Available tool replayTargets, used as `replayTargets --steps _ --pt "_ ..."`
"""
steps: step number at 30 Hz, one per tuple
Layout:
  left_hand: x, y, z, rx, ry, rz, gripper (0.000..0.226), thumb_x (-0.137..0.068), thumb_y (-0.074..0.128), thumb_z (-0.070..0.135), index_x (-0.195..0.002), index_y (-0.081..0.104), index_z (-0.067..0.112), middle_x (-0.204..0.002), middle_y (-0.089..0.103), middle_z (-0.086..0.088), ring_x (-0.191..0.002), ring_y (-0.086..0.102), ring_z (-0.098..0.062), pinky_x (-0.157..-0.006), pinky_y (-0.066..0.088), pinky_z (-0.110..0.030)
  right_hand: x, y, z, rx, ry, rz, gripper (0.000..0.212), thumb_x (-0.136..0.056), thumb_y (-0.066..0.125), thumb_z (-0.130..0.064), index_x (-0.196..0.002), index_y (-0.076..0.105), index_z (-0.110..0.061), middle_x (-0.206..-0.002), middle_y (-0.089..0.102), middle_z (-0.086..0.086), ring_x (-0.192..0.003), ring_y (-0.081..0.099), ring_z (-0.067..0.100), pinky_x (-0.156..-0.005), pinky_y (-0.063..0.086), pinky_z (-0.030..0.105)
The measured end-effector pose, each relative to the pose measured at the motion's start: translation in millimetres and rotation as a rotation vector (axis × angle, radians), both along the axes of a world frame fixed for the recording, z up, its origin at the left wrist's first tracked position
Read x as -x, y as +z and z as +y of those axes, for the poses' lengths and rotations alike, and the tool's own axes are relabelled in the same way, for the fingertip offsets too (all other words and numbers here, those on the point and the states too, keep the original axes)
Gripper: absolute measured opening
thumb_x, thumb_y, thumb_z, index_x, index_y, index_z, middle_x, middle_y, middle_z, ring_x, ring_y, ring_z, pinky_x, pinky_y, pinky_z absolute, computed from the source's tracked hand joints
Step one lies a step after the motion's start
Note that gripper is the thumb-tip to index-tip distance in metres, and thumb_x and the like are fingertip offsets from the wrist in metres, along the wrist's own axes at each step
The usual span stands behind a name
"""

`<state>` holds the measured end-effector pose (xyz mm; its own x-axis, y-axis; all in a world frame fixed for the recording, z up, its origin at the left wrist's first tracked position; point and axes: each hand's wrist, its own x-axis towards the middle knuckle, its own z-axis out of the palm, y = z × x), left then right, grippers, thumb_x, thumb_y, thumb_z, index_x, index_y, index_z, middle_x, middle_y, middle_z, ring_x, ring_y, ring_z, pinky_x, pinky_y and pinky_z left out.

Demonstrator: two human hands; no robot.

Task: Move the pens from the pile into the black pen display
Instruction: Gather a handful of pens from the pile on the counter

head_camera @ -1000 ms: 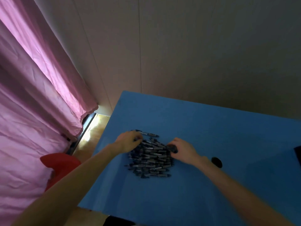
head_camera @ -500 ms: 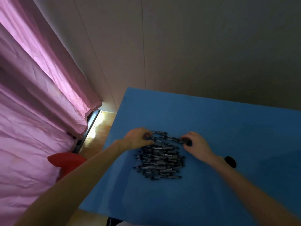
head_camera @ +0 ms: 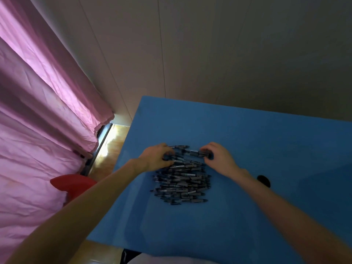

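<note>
A pile of dark pens (head_camera: 182, 182) lies on the blue table (head_camera: 247, 134), all roughly side to side. My left hand (head_camera: 157, 157) rests on the pile's far left corner, fingers curled around the ends of a few pens. My right hand (head_camera: 219, 157) sits at the far right corner, fingers pinched on the other ends of those pens (head_camera: 198, 153). The black pen display is out of view.
A small black round object (head_camera: 263, 181) lies on the table just right of my right wrist. A pink curtain (head_camera: 47, 111) hangs at the left, with a red object (head_camera: 73, 184) below it. A plain wall stands behind the table.
Both hands have shifted from the pile's sides to its far edge and closed on a few pens there. The camera has turned slightly left.
</note>
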<state>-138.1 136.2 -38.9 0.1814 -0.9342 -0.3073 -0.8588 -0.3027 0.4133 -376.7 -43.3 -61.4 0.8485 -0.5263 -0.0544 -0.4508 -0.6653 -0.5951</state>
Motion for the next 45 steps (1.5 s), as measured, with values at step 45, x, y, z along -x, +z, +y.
replayTargets --steps 45 --pt "2 -1 -10 0.146 -0.227 -0.140 0.038 -0.088 0.071 0.029 -0.125 0.062 0.023 -0.138 0.053 0.005 -0.122 0.054 -0.018 -0.082 0.049 -0.030 -14 3 3 0.284 -0.089 0.209 0.044 -0.098 0.056 -0.054 -0.123 0.059 -0.018 -0.114 0.060 -0.003 -0.102 0.057 0.014 -0.074 0.049 0.026"
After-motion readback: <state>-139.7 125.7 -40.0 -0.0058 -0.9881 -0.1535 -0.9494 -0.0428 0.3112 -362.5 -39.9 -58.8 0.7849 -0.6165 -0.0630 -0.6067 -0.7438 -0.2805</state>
